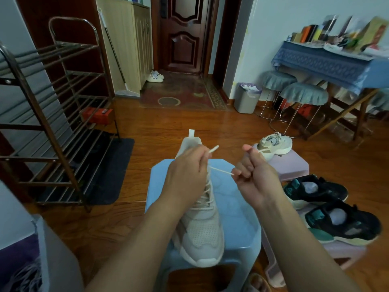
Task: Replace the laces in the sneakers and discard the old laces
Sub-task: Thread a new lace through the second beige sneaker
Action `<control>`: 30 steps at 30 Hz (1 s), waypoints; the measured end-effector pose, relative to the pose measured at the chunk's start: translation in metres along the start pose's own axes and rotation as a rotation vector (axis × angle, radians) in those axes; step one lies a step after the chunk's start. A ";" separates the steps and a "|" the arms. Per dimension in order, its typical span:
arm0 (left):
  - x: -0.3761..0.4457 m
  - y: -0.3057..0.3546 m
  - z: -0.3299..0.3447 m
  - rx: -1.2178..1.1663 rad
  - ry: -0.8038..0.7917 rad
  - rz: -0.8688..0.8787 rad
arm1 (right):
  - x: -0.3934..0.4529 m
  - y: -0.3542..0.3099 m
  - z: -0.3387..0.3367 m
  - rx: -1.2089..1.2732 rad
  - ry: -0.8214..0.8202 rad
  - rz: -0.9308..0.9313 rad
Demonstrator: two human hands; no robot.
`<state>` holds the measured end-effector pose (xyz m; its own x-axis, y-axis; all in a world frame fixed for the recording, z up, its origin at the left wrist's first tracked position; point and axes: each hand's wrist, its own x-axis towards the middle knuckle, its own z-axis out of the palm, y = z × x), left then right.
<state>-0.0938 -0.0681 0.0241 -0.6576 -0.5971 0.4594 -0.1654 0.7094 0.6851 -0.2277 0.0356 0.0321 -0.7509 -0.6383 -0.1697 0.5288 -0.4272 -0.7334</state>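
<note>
The left hand (187,171) pinches one end of the lace (221,171) just above the ankle opening of the shoe, its stiff tip (214,149) poking up past the knuckles. The right hand (255,175) is curled round the other end, which runs taut from the top eyelets across to its fingers. Both grips are closed on the lace; neither is spread.

The lace looks thin, soft and limp along its run, so it should weigh almost nothing and slip easily unless pinched firmly between thumb and forefinger. The hard tips are probably the best place to hold when feeding an eyelet; for pulling slack, a grip closer to the shoe would likely give more control.

The pale sneaker (202,224) stands on the blue stool (237,211), toe toward the near edge, heel at the far edge. It seems light and soft-sided, apt to shift when the lace is tugged.

Its mate (275,144) sits on the far corner of a pink stool (292,165) to the right. Two black sneakers (328,207) rest nearer on that side. A bin (246,102) stands by the far wall.
</note>
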 end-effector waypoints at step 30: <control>0.010 -0.002 -0.030 -0.512 -0.238 -0.341 | -0.007 0.006 0.018 -1.338 -0.293 -0.396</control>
<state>-0.0781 -0.0869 0.0443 -0.7845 -0.6160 0.0716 -0.0615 0.1921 0.9794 -0.2121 0.0261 0.0408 -0.5638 -0.7990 0.2092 -0.5831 0.2057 -0.7859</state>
